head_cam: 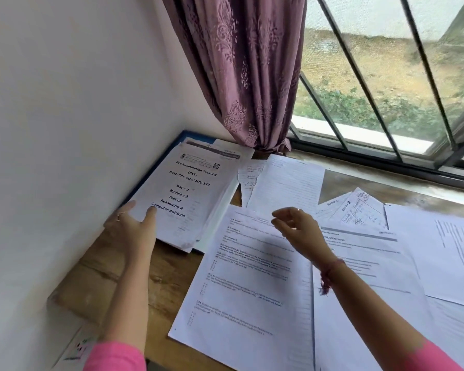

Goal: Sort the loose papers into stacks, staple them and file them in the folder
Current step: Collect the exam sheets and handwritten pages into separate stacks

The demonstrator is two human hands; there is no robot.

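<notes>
— Upper left of the head view, against the wall: left hand [130,226] flat on the near corner of the booklet stack [184,195], fingers spread, thumb on the cover, pressing rather than pinching. Stack lies on the blue folder [156,167], which shows only as an edge.

— Step?

— Sorting, I'd say. No stapler visible, nothing stapled that I can tell.

— Right hand?

— Right hand [296,227] hovers mid-frame above the question sheet [241,285], fingers loosely curled, empty, touching nothing as far as I can see.

— Orientation of the stack?

— Long axis runs from lower middle up toward the folder's far corner at upper left-centre; title's top end points away from the person, tilted right. Question sheet leans roughly the same way, top toward the window.

— Rest of the papers?

— Loose sheets [386,263] overlapping across the right half of the table [134,274], lined page [287,183] upper centre, handwritten folded slip [359,207] beside it.

— Next move?

— Probably lifting the question sheet cleanly off its neighbours and squaring it onto the held stack.
</notes>
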